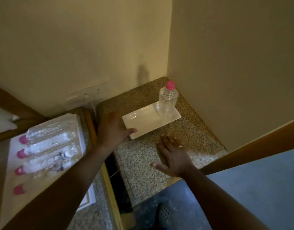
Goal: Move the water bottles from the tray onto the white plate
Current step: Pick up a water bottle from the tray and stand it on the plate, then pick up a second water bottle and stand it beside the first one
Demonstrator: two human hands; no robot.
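Observation:
A white rectangular plate (146, 123) lies on a speckled granite counter (143, 163). One clear water bottle with a pink cap (167, 98) stands upright on the plate's far right end. My left hand (113, 130) grips the plate's near left corner, thumb on top. My right hand (172, 155) hovers flat over the counter just in front of the plate, fingers spread and holding nothing. At the left, a white tray (73, 123) holds several pink-capped bottles (43, 150) lying on their sides, partly hidden by my left forearm.
Cream walls close the counter at the back and right. A wall socket (86, 95) sits behind the tray. A dark gap (113, 166) separates the tray's surface from the counter. Blue floor (250, 196) lies at the lower right.

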